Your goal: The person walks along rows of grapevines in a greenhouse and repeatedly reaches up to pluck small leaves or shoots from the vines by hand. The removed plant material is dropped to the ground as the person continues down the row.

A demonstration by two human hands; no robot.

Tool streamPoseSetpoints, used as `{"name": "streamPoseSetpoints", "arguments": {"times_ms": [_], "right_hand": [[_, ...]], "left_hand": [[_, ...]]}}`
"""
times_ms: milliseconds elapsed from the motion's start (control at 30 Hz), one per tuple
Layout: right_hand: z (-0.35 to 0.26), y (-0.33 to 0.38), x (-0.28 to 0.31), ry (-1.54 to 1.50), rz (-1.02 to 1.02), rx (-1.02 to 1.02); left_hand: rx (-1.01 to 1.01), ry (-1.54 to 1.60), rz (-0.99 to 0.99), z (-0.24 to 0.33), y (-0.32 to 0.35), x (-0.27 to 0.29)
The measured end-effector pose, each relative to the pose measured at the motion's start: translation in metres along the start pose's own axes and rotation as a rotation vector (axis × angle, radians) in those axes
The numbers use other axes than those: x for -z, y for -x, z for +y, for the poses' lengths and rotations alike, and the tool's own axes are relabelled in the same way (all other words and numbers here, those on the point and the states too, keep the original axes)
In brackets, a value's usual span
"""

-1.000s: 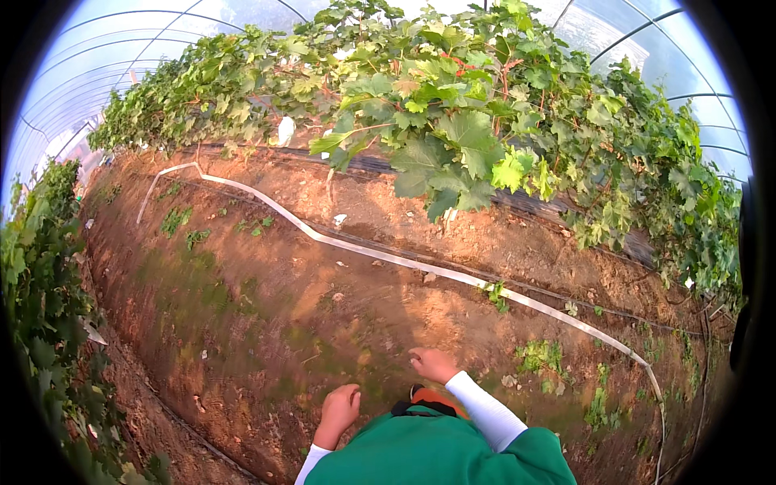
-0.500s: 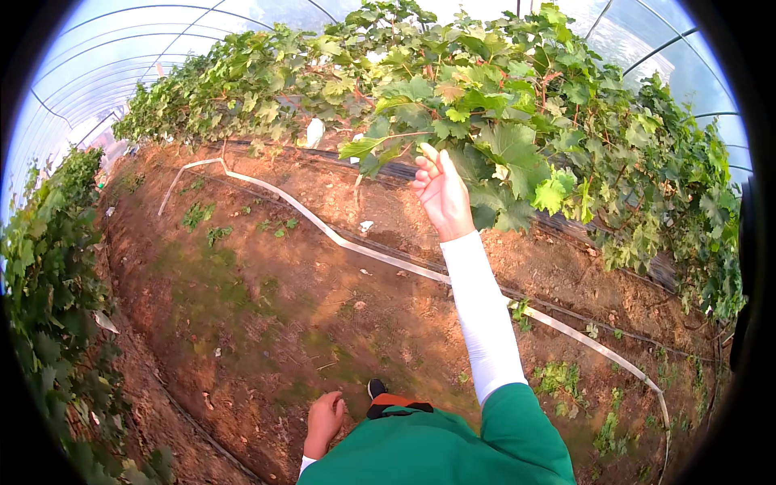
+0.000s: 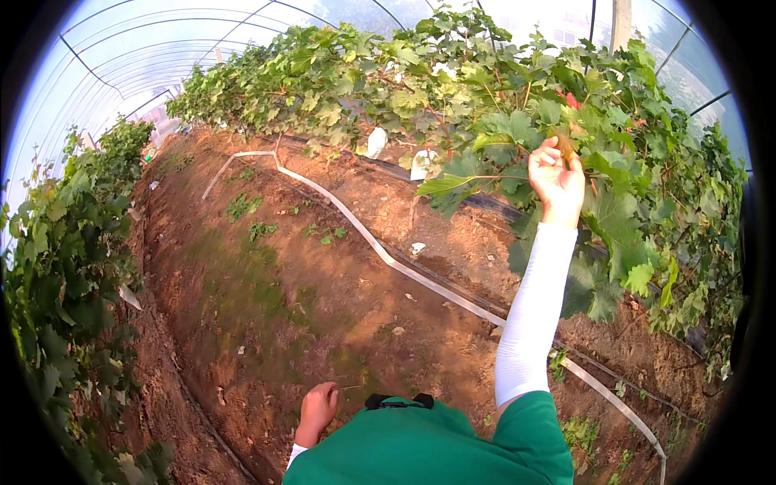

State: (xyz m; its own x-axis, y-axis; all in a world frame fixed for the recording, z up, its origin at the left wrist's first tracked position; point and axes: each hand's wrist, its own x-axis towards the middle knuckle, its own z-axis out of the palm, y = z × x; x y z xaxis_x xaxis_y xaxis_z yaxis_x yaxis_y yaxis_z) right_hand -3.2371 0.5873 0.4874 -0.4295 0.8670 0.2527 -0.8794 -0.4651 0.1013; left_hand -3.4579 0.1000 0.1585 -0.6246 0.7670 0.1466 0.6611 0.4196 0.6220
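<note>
Left side: a row of green leafy vines (image 3: 73,267) borders the bare reddish-brown soil path (image 3: 299,283). A long white flexible irrigation hose (image 3: 380,250) lies along the ground, curving from the far left to the lower right.

Left hand (image 3: 317,408): hangs low beside the green-clad torso, fingers curled loosely together, apparently holding nothing; whether anything small sits in the palm cannot be told.

Right hand (image 3: 556,176): raised at full reach on a white-sleeved arm into the tall green broad-leaved grapevine canopy (image 3: 501,97). The grip is closed, fingertips pinched on a small brownish-green shoot or leaf stalk (image 3: 566,145) just above the hand, among the foliage at upper right.

Judgement: the pinch is best kept close to the stalk's base, with neighbouring leaves (image 3: 453,182) left undisturbed. A short, clean snap or twist would suit better than a long pull, which could strain the cane. The idle hand could steady the branch.
</note>
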Motion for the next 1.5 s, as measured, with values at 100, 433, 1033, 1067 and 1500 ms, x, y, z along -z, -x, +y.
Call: {"name": "streamPoseSetpoints", "arguments": {"times_ms": [100,433,1033,1067,1500], "right_hand": [[0.007,0.017,0.004,-0.025,-0.092,-0.062],[0.026,0.041,0.064,0.133,-0.208,-0.033],[0.031,0.061,0.076,0.368,0.017,0.249],[0.027,0.063,0.080,0.401,0.009,0.260],[-0.001,0.084,0.085,0.605,0.056,0.274]], "left_hand": [[-0.025,0.007,-0.028,0.006,-0.023,-0.004],[-0.034,0.022,-0.171,0.001,-0.053,-0.030],[-0.181,0.007,-0.303,0.017,-0.115,-0.035],[-0.181,0.008,-0.315,0.018,-0.115,-0.036],[-0.165,0.039,-0.383,0.003,-0.114,-0.039]]}}
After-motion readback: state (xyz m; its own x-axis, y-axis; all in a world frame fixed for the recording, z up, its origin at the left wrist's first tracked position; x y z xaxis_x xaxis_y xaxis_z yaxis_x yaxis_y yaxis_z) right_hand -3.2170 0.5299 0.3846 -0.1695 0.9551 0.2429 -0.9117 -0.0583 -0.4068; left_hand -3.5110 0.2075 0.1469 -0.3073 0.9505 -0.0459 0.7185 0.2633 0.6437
